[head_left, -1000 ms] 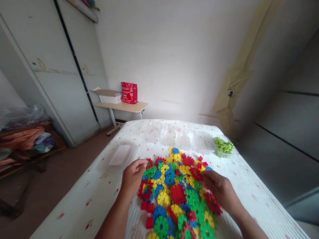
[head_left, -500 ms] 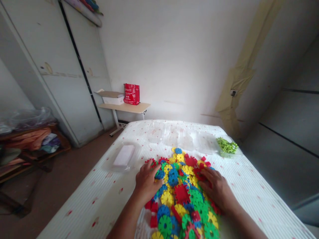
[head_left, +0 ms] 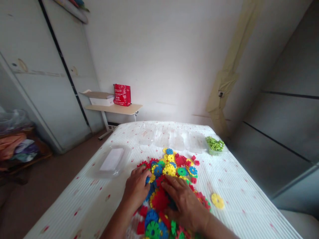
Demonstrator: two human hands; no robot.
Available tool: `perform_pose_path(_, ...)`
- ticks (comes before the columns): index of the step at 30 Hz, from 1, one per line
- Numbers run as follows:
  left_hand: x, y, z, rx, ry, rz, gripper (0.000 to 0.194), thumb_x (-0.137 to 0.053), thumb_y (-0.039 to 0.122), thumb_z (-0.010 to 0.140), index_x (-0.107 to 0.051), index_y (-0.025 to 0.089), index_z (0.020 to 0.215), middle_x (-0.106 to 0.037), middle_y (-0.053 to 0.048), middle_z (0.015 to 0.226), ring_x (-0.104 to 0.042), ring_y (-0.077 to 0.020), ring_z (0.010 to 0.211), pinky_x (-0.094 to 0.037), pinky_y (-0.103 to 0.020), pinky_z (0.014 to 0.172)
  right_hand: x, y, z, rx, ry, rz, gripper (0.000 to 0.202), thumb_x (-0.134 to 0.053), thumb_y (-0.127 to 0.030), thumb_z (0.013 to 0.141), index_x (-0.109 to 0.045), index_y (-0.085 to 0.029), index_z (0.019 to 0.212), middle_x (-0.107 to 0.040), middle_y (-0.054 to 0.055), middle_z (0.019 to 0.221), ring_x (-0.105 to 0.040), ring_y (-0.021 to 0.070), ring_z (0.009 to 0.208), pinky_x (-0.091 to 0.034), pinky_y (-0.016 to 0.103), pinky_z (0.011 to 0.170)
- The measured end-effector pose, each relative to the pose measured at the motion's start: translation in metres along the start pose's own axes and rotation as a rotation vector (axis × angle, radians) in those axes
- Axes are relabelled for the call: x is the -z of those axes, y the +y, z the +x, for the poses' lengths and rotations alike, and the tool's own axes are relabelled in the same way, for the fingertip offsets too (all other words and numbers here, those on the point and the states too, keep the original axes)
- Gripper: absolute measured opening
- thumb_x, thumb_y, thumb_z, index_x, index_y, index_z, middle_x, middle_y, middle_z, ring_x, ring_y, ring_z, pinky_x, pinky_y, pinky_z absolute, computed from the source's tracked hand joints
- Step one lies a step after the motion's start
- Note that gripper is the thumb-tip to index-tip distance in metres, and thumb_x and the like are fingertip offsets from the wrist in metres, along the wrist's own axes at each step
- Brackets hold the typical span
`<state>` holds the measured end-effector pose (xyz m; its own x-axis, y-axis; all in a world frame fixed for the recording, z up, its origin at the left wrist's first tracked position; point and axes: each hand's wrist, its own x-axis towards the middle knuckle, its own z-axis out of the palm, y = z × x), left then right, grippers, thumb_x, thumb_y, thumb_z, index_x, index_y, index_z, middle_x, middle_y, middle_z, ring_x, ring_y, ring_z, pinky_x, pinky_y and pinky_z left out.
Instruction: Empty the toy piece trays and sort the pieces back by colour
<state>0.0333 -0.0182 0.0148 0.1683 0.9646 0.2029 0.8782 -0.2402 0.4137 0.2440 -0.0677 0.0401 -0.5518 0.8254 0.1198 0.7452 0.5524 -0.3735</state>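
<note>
A heap of plastic snap-together pieces [head_left: 169, 170] spreads over the near middle of the table, mixing red, yellow, blue and green notched discs with red square and block pieces. My left hand [head_left: 137, 186] rests against the heap's left side, thumb apart from the fingers, touching blue and yellow discs. Across the middle of the pile lies my right hand [head_left: 184, 201], fingers stretched out beside a red square piece [head_left: 159, 200]. It covers part of the pieces, and its thumb is partly blurred. A single yellow disc [head_left: 217, 200] lies apart, right of the heap.
A clear container with a pale rectangular block [head_left: 112, 159] sits left on the patterned tablecloth [head_left: 239, 172]. Clear trays [head_left: 171, 139] line the far side, ending at a container of small green pieces [head_left: 214, 145]. Behind stands a side table [head_left: 122, 109] with a red bag [head_left: 122, 95].
My right hand has moved left from the heap's right edge onto its middle, and pieces shifted there. A yellow disc now lies alone on the right. The view has turned slightly right.
</note>
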Motion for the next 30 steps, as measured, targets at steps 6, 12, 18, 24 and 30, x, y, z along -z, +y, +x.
perform_pose_path(6,-0.001,-0.016,0.011,0.02,0.065,-0.049,0.026,-0.042,0.006,0.075,-0.06,0.02,0.087,-0.066,-0.005,0.093,-0.057,-0.019,0.093,-0.04,-0.03,0.087,-0.004,-0.024,0.017,0.16,0.035,0.135,0.059,-0.063,-0.033,0.075,-0.045,-0.022,0.13,-0.047,0.008,0.134,-0.044,0.0226,0.119,-0.035,0.036,0.102)
perform_pose_path(12,0.0,-0.023,0.015,0.103,0.093,-0.047,0.023,-0.04,0.015,0.08,-0.06,0.018,0.09,-0.068,-0.008,0.094,-0.06,-0.0207,0.092,-0.043,-0.03,0.084,0.008,-0.003,0.023,0.104,0.272,0.122,0.032,-0.046,-0.014,0.083,-0.06,-0.02,0.112,-0.061,0.008,0.118,-0.055,0.0172,0.107,-0.044,0.03,0.093)
perform_pose_path(18,0.006,-0.015,0.013,0.174,0.135,-0.137,0.024,-0.038,0.021,0.081,-0.06,0.021,0.091,-0.069,-0.005,0.094,-0.062,-0.0189,0.09,-0.044,-0.028,0.081,0.035,0.069,0.031,-0.169,0.445,-0.065,0.033,-0.041,-0.004,0.077,-0.067,-0.017,0.093,-0.069,0.008,0.096,-0.062,0.0194,0.092,-0.049,0.034,0.085)
perform_pose_path(24,0.006,-0.003,0.01,0.079,0.089,-0.294,0.024,-0.044,0.029,0.078,-0.063,0.023,0.091,-0.069,-0.004,0.094,-0.061,-0.0198,0.093,-0.044,-0.03,0.084,0.04,0.097,0.019,-0.339,0.364,-0.081,0.034,-0.049,-0.009,0.072,-0.067,-0.017,0.099,-0.068,0.009,0.102,-0.062,0.0225,0.097,-0.048,0.037,0.088)
perform_pose_path(30,0.004,0.007,0.006,-0.039,0.049,-0.45,0.02,-0.052,0.031,0.073,-0.069,0.025,0.083,-0.07,-0.004,0.096,-0.06,-0.0215,0.096,-0.044,-0.034,0.089,0.039,0.093,0.0,-0.223,0.336,0.089,0.031,-0.048,-0.015,0.074,-0.067,-0.021,0.098,-0.069,0.006,0.103,-0.063,0.0206,0.097,-0.049,0.036,0.088)
